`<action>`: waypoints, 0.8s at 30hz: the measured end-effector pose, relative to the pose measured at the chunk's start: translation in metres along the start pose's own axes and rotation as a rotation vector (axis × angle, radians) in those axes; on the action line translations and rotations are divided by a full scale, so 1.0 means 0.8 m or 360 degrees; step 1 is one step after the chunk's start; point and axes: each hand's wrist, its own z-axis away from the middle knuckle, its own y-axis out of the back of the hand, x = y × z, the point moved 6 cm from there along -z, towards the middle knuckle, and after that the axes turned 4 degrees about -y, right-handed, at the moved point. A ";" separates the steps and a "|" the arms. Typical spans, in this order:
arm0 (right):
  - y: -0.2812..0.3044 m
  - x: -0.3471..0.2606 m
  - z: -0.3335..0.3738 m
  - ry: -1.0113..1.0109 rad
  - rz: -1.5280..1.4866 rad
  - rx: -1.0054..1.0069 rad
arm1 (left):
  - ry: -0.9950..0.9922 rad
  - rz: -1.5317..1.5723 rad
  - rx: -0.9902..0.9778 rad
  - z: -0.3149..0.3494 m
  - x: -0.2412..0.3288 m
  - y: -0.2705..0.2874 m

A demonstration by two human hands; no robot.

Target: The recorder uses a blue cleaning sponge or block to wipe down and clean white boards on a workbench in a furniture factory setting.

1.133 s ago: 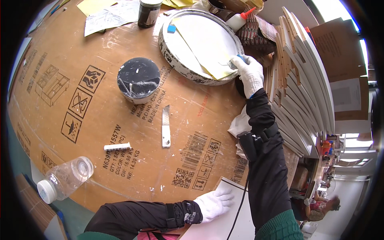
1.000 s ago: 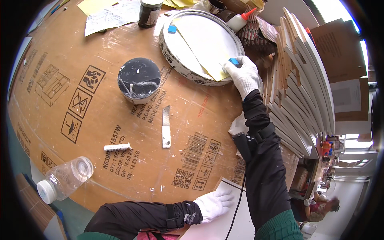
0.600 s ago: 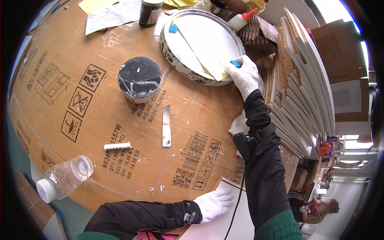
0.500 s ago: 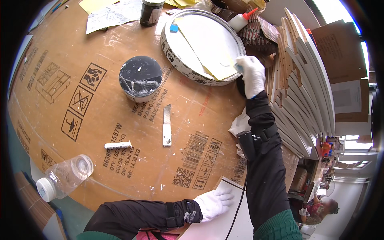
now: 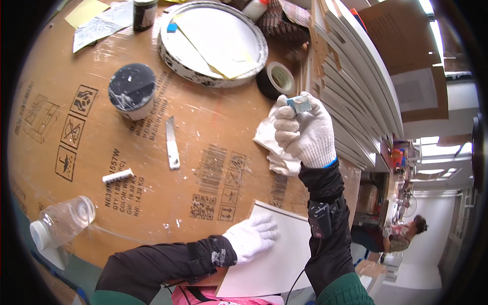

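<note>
on 1 wht panel [image 5: 282,259], l hand [image 5: 251,238] spread flat; r hand [image 5: 306,131] grips 1 blue block [image 5: 301,104].

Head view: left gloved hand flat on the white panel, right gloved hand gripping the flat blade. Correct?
Not quite: the right gloved hand grips a small blue block; the flat blade lies on the cardboard. The head view shows it. The left gloved hand is indeed flat on the white panel.

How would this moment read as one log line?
left hand: flat on white board | right hand: holding small blue block | near right hand: black roll, white cloth
</note>
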 end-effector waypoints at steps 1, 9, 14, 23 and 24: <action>0.003 0.008 0.016 0.0016 0.0030 -0.0034 | -0.0017 0.0024 -0.0014 0.000 0.000 0.006; 0.059 0.076 0.125 0.0479 0.0513 0.0351 | 0.0014 -0.0156 0.0066 -0.004 -0.007 0.002; 0.108 0.110 0.160 0.0691 0.1393 0.0733 | 0.0004 -0.0161 0.0274 -0.005 -0.002 0.012; 0.121 0.128 0.137 0.0642 0.2058 0.0609 | -0.0039 -0.0096 0.0285 -0.001 0.005 0.020; 0.117 0.128 0.136 0.0636 0.2058 0.0599 | -0.0028 -0.0178 0.0308 0.000 0.004 0.019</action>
